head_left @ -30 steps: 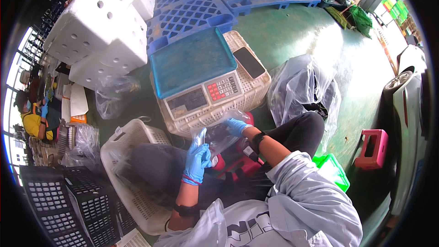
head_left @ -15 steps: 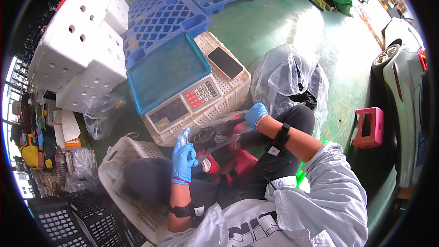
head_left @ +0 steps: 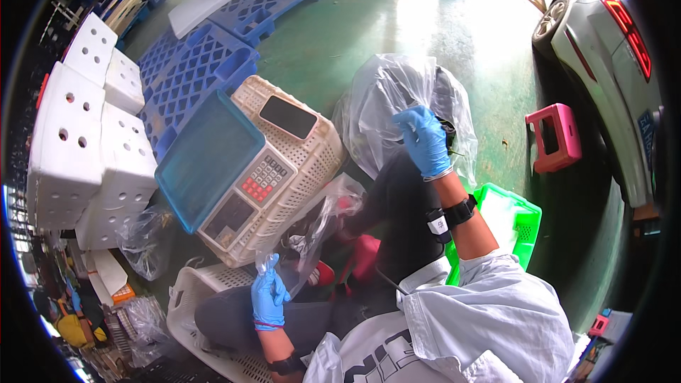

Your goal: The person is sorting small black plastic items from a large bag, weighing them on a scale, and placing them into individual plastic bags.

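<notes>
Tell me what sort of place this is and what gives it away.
Probably a packing or storage area, perhaps in a warehouse: there are blue plastic pallets, stacked white boxes with round holes, and a weighing scale on a cream crate.

Left hand in a thin blue glove (head_left: 268,299): raised just in front of the torso, fingers bent toward the thumb in a pinch, fingertips pointing forward. Thin reddish band at the glove's cuff; broad black strap (head_left: 286,364) lower on the bare left forearm (head_left: 275,345).

Right hand in a thin blue glove (head_left: 424,140): further forward than the left, well apart from it, back of the hand upward, fingers directed leftward; exact finger closure unclear. Right forearm (head_left: 477,237) bare, reaching forward, black strap (head_left: 461,211) around it; loose pale grey-blue sleeve (head_left: 496,312) gathered near the elbow
</notes>
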The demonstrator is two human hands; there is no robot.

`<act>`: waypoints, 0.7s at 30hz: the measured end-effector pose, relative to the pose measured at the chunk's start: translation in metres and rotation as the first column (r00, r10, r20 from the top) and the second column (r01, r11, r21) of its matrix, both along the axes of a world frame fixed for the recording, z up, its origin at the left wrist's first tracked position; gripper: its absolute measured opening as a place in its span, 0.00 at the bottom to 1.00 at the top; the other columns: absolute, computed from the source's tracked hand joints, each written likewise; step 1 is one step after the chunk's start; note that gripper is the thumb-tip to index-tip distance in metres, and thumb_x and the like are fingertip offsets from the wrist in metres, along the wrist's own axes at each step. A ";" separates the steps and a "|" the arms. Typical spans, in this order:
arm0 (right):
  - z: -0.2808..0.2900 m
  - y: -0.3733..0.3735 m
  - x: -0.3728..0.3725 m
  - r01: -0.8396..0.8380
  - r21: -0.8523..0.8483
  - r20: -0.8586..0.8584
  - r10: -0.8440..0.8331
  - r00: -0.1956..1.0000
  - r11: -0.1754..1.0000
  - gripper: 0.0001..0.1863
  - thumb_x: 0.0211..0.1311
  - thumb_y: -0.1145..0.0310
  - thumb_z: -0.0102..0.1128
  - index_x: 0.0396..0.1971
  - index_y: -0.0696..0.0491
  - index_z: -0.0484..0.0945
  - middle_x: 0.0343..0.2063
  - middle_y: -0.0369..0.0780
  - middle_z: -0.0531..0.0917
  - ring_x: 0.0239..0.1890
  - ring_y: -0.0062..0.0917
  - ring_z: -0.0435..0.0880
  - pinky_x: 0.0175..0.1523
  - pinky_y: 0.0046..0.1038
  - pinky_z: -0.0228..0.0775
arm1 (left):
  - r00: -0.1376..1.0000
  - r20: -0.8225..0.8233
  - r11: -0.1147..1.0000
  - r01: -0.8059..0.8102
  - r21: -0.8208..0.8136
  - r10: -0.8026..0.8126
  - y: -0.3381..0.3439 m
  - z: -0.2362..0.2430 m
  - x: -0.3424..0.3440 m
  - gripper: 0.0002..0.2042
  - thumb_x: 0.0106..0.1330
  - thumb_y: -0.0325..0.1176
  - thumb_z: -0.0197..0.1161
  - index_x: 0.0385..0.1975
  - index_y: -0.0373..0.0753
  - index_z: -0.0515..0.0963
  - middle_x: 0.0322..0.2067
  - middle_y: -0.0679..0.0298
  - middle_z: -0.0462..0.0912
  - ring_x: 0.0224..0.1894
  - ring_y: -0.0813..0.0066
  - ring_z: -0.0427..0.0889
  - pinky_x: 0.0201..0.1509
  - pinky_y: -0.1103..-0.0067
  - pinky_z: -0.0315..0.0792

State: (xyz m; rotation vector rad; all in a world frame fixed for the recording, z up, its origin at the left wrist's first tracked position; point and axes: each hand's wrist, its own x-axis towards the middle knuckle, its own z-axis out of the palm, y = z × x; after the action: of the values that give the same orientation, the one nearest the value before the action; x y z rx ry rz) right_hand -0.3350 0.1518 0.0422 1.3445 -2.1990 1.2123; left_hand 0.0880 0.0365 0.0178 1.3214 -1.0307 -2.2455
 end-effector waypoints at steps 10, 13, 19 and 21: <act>-0.249 0.122 -0.056 0.071 0.870 0.230 -0.528 0.818 0.488 0.18 0.63 0.59 0.49 0.48 0.55 0.72 0.42 0.48 0.78 0.47 0.41 0.78 0.53 0.37 0.70 | 0.997 -0.018 0.997 0.072 -0.012 -0.072 -0.008 0.003 -0.051 0.19 0.71 0.36 0.45 0.59 0.36 0.63 0.11 0.72 0.61 0.07 0.85 0.55 0.12 0.85 0.56; -0.268 0.077 -0.039 0.168 0.926 0.176 -0.781 0.599 0.338 0.21 0.66 0.52 0.43 0.48 0.52 0.73 0.44 0.46 0.77 0.48 0.42 0.77 0.50 0.41 0.71 | 0.998 0.031 0.998 0.052 -0.023 -0.051 -0.010 0.009 -0.049 0.19 0.71 0.36 0.45 0.59 0.36 0.64 0.11 0.72 0.61 0.07 0.85 0.55 0.11 0.85 0.56; -0.261 0.067 -0.051 0.040 0.977 0.082 -0.538 0.839 0.211 0.16 0.63 0.60 0.48 0.47 0.46 0.77 0.47 0.40 0.78 0.47 0.37 0.79 0.44 0.39 0.76 | 0.995 0.087 0.998 0.042 -0.037 -0.039 -0.010 0.009 -0.051 0.19 0.70 0.34 0.45 0.58 0.36 0.65 0.11 0.71 0.60 0.07 0.85 0.54 0.11 0.85 0.53; -0.258 0.069 -0.051 -0.157 0.976 0.205 -0.392 0.897 0.150 0.13 0.62 0.61 0.48 0.41 0.44 0.80 0.44 0.42 0.81 0.46 0.37 0.81 0.45 0.38 0.75 | 0.995 0.092 0.998 0.046 -0.042 -0.042 -0.010 0.008 -0.054 0.19 0.70 0.34 0.44 0.58 0.36 0.65 0.11 0.71 0.61 0.07 0.85 0.54 0.11 0.85 0.53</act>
State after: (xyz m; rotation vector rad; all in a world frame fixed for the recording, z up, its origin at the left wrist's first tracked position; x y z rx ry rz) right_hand -0.3863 0.2211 -0.2155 1.1385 -3.6045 -0.4017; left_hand 0.0342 0.0266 0.0259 1.4067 -1.1447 -2.1984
